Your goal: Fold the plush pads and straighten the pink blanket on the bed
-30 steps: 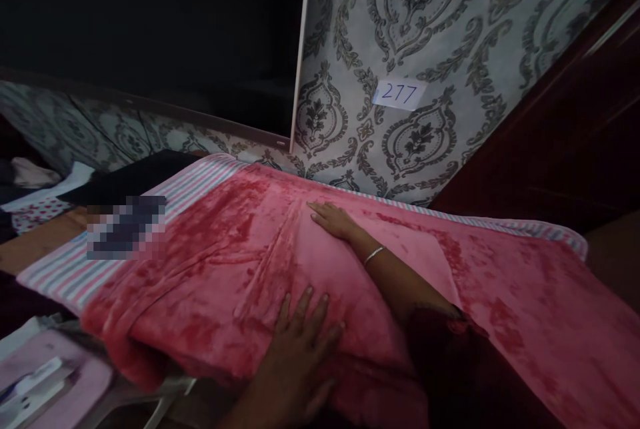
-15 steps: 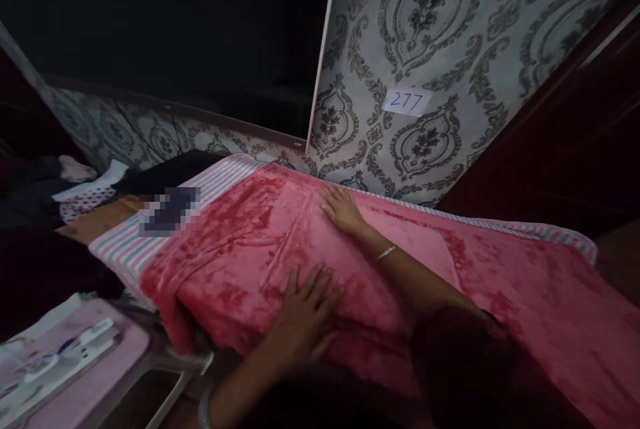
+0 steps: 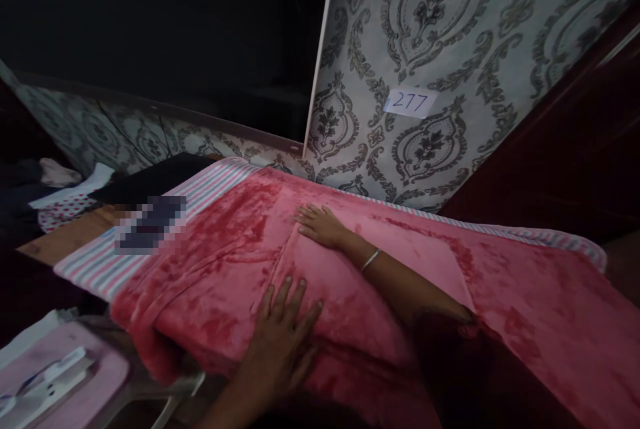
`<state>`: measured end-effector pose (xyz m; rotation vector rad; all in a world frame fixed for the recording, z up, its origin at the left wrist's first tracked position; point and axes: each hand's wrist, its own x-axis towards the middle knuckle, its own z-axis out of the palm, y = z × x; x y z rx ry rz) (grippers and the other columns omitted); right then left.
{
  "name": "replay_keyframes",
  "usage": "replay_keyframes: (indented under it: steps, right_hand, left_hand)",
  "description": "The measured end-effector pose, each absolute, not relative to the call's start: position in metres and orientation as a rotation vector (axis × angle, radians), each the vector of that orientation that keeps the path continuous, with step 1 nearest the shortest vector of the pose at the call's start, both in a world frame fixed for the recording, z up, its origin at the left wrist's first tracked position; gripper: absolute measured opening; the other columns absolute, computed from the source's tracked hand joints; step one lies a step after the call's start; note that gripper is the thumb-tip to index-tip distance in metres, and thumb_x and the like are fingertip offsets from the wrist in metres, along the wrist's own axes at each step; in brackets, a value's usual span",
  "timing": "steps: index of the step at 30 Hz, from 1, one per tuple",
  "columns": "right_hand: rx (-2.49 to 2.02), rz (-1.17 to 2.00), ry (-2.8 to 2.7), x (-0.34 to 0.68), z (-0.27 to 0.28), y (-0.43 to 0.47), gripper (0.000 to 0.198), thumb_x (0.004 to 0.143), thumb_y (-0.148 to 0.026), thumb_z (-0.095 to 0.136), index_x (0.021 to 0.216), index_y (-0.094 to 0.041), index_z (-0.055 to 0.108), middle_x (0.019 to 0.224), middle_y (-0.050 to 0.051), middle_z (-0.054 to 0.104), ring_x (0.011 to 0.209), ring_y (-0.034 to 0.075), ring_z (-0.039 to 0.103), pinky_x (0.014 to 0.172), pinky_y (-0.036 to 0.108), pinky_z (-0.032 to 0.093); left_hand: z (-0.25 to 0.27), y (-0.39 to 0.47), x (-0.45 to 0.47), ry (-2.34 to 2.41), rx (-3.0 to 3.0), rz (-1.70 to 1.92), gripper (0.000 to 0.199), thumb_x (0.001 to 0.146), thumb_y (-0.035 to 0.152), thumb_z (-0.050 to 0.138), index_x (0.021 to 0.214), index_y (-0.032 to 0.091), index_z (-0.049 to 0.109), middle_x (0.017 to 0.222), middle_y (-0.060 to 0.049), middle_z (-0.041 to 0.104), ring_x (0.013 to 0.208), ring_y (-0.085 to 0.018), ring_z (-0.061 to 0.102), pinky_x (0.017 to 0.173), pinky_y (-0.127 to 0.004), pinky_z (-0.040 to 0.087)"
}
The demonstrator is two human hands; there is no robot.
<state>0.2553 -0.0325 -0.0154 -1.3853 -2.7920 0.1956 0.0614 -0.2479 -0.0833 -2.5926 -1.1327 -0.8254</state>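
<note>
A plush red and pink garment (image 3: 235,269), with folds and a raised seam, lies spread over a striped cloth (image 3: 205,186). My left hand (image 3: 285,329) rests on its near side, palm down and fingers spread. Farther back, my right hand (image 3: 320,224) lies flat on the lighter pink part, its fingers pointing left. Neither hand grips the fabric. A dark sleeve covers my right forearm below a thin bracelet (image 3: 371,260).
A large dark television screen (image 3: 175,36) is above the back edge. Patterned wallpaper bears a paper marked 277 (image 3: 411,102). At the lower left stand a pink stool (image 3: 95,376) and a white power strip (image 3: 55,386). A blurred dark object (image 3: 153,224) sits on the stripes.
My right hand has slid left and slightly nearer across the plush fabric. My left hand has shifted a little left and down. The view has also moved slightly.
</note>
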Motion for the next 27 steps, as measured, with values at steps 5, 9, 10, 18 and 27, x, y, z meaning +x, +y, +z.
replay_keyframes:
  steps: [5,9,10,18,27]
  right_hand:
    - [-1.580,0.405,-2.591,0.257,-0.019,0.008,0.057,0.108,-0.050,0.022,0.160,-0.030,0.035,0.170,0.005,0.024,0.156,0.027,0.021,0.123,0.062,0.019]
    - [-1.637,0.462,-2.478,0.261,-0.021,0.017,0.054,0.108,-0.049,0.024,0.158,-0.035,0.037,0.168,0.001,0.030,0.156,0.025,0.021,0.125,0.061,0.016]
    - [-1.642,0.463,-2.469,0.262,-0.020,0.018,0.053,0.108,-0.049,0.024,0.158,-0.036,0.037,0.167,0.000,0.031,0.156,0.024,0.021,0.125,0.061,0.015]
    - [-1.568,0.249,-2.444,0.261,0.019,-0.022,0.057,0.109,-0.049,0.032,0.162,-0.030,0.028,0.172,0.008,0.015,0.158,0.027,0.012,0.125,0.059,0.012]
    - [-1.303,0.063,-2.663,0.349,0.017,-0.226,0.059,0.105,-0.058,0.039,0.158,-0.032,0.040,0.170,0.007,0.024,0.158,0.028,0.010,0.125,0.059,0.008]
  left_hand:
    - [-0.088,-0.244,0.060,-1.134,-2.591,-0.888,0.065,0.089,0.035,0.063,0.152,0.027,0.048,0.168,-0.011,0.029,0.156,-0.038,0.020,0.125,-0.059,0.012]
    - [-0.090,-0.238,0.060,-1.112,-2.577,-0.888,0.067,0.087,0.027,0.063,0.153,0.027,0.048,0.168,-0.011,0.031,0.156,-0.036,0.021,0.126,-0.056,0.012]
    - [-0.091,-0.237,0.060,-1.099,-2.575,-0.898,0.068,0.087,0.027,0.063,0.153,0.027,0.048,0.167,-0.011,0.031,0.156,-0.036,0.021,0.126,-0.056,0.012]
    - [-0.093,-0.229,0.061,-1.059,-2.530,-0.940,0.066,0.087,0.028,0.063,0.152,0.027,0.049,0.164,-0.014,0.037,0.156,-0.036,0.022,0.125,-0.057,0.015]
    - [-0.083,-0.224,0.055,-0.997,-2.537,-0.914,0.051,0.091,0.030,0.056,0.141,0.022,0.061,0.155,-0.019,0.050,0.146,-0.042,0.041,0.115,-0.064,0.031]
